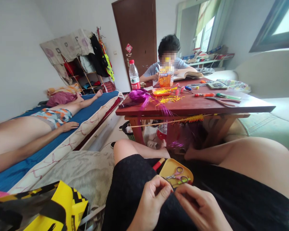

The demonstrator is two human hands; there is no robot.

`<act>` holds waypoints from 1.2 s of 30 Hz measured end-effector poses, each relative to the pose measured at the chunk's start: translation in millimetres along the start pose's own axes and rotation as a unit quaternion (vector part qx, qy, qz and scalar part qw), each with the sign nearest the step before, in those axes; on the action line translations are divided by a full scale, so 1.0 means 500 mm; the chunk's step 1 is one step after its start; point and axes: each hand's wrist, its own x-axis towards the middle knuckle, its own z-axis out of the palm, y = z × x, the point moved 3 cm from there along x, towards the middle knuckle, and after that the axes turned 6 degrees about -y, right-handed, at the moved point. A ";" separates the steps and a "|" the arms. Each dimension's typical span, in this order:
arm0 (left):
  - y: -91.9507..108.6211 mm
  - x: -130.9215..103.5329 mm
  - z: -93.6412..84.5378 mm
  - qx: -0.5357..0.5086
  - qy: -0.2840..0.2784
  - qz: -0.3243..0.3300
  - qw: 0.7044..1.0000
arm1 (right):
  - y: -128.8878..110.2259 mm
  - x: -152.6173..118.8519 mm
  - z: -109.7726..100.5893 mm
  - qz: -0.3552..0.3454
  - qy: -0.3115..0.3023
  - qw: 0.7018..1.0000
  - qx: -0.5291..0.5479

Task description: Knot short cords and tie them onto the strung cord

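Note:
My left hand [152, 199] and my right hand [199, 205] meet above my lap, each pinching with thumb and forefinger. Whatever lies between the fingertips is too thin or small to make out. Just beyond them a yellow tray [167, 166] rests on the black cloth over my lap. Pink-handled scissors [177, 175] lie in it, along with a small yellow-green piece [187, 180] by the right fingertips. A red tube with a tan end [158, 164] lies left of the tray.
The red table [207, 104] holds purple strands [139, 96], yellow stems [170, 99], pliers [220, 100], a water bottle [134, 77] and an orange drink bottle [166, 77]. Someone [168, 48] sits behind it with a book. Another person lies on the bed [96, 107] at left. A yellow-black bag [62, 205] is beside me.

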 end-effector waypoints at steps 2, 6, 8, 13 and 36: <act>0.001 0.000 0.000 0.013 0.000 0.002 1.000 | 0.001 0.000 0.001 0.002 -0.002 1.000 -0.005; -0.001 -0.001 0.000 0.027 -0.002 0.000 1.000 | -0.001 0.000 0.001 0.000 0.008 1.000 -0.007; -0.001 -0.001 -0.001 0.032 0.000 0.002 0.999 | -0.003 0.000 0.001 0.002 0.012 1.000 -0.004; 0.003 -0.001 -0.001 0.069 0.001 0.014 0.998 | -0.006 0.000 0.001 0.009 0.009 1.000 -0.010; 0.017 -0.011 0.006 0.262 -0.026 0.088 0.961 | 0.010 0.014 0.005 0.099 -0.121 0.977 0.142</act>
